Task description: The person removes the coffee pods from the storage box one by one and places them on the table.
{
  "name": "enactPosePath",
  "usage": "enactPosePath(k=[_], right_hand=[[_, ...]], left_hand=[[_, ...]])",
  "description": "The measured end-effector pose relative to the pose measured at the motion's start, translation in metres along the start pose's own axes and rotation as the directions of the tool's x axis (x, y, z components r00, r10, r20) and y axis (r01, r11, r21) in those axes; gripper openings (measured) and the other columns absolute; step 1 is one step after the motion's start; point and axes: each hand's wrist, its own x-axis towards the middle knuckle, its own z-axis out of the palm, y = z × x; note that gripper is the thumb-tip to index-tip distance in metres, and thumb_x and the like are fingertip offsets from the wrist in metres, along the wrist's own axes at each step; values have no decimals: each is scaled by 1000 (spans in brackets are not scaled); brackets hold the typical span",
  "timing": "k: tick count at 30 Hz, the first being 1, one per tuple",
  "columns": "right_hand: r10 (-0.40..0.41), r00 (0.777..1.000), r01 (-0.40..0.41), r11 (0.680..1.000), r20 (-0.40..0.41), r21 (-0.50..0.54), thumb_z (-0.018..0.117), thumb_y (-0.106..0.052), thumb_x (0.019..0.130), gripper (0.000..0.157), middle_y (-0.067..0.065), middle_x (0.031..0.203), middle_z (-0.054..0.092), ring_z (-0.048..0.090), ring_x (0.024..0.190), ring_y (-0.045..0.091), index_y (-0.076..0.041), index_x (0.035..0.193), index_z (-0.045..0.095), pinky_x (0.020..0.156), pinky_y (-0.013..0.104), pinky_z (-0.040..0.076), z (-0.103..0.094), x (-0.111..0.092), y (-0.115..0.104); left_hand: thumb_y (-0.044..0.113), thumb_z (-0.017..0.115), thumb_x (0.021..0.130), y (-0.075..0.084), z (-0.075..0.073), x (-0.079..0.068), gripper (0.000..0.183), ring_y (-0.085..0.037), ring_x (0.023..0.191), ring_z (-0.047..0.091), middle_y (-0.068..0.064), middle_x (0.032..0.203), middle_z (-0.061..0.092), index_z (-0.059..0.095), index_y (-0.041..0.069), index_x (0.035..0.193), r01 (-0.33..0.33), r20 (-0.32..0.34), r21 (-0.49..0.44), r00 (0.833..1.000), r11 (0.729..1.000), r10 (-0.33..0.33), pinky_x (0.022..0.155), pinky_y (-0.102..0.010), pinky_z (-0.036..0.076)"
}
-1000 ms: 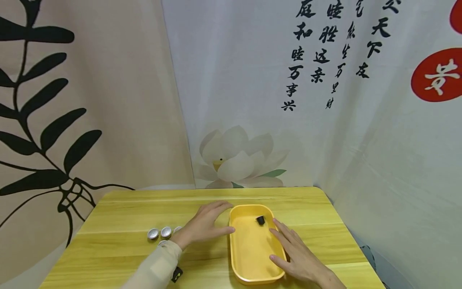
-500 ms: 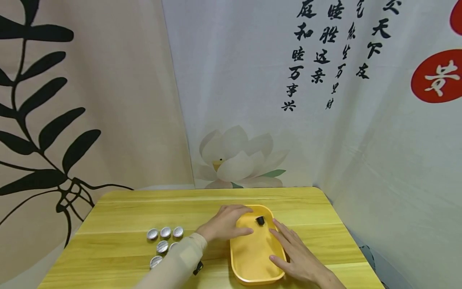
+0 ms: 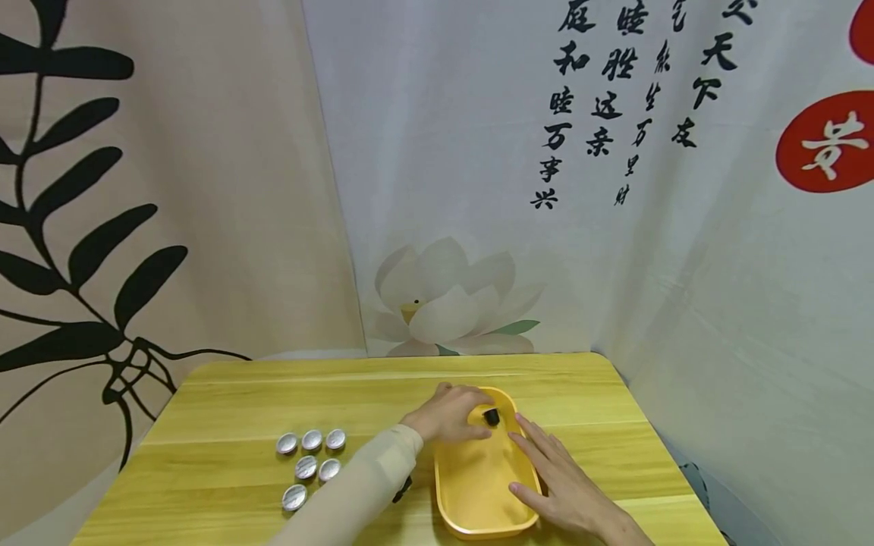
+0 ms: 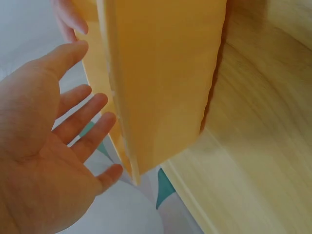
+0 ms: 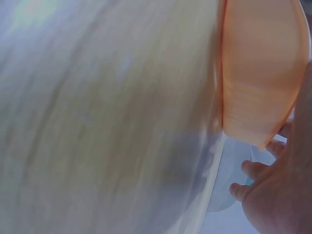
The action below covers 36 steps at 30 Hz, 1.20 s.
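A yellow tray lies lengthwise on the wooden table. Near its far end sits a small dark block-like piece, too small to tell its kind. My left hand is over the tray's far left side, fingertips close to the dark piece, with nothing seen between them. In the left wrist view the fingers of that hand are spread beside the tray's wall. My right hand rests along the tray's right rim with its fingers extended. The right wrist view shows that hand partly, beside the tray's outer wall.
Several small round silver-topped pieces stand in loose rows on the table, left of the left sleeve. A black object shows under that sleeve. Behind the table hangs a printed curtain.
My left hand has moved right, from the tray's left rim to over its far end beside the dark piece. More silver-topped pieces have come into sight. The right hand stays put.
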Motion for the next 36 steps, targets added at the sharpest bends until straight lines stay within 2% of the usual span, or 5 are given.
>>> enactPosePath(k=[10, 18, 27, 31, 36], right_hand=[[13, 1000, -13, 1000, 7, -1, 74, -40, 109, 71, 14, 185, 35, 45, 162, 48, -14, 171, 50, 116, 83, 47, -2, -1, -2], [0, 1000, 0, 1000, -2, -20, 75, -39, 109, 70, 14, 184, 38, 46, 163, 44, -12, 169, 52, 116, 79, 48, -3, 0, -2], [-3, 1000, 3, 999, -6, -35, 75, -41, 108, 70, 13, 184, 37, 47, 163, 43, -14, 169, 53, 116, 77, 49, -1, 1, -2], [-14, 1000, 13, 998, -18, -68, 76, -42, 108, 70, 13, 183, 39, 48, 162, 40, -13, 168, 54, 116, 74, 51, -1, 1, -3], [-17, 1000, 15, 996, -23, -88, 76, -43, 107, 70, 13, 183, 40, 48, 162, 38, -13, 167, 55, 116, 71, 51, -1, 2, -3]], left_hand=[[43, 87, 102, 1, 7, 18, 57, -20, 148, 67, 7, 157, 72, 71, 23, 152, 55, 30, 45, 998, 997, -56, 131, -80, 33], [38, 86, 103, -1, 14, 25, 44, -19, 136, 74, 9, 146, 78, 75, 26, 144, 29, 73, 52, 997, 998, -32, 129, -80, 37], [27, 89, 101, -6, 18, 26, 41, -11, 122, 77, 10, 136, 82, 77, 27, 140, 8, 53, 44, 999, 999, -11, 125, -68, 42], [22, 92, 98, -9, 20, 26, 40, -5, 107, 76, 12, 120, 85, 79, 26, 135, -6, 33, 53, 999, 999, 4, 118, -60, 46], [20, 95, 94, -12, 24, 26, 35, 1, 95, 73, 16, 101, 83, 82, 25, 126, -21, 21, 61, 1000, 998, 20, 110, -50, 45]])
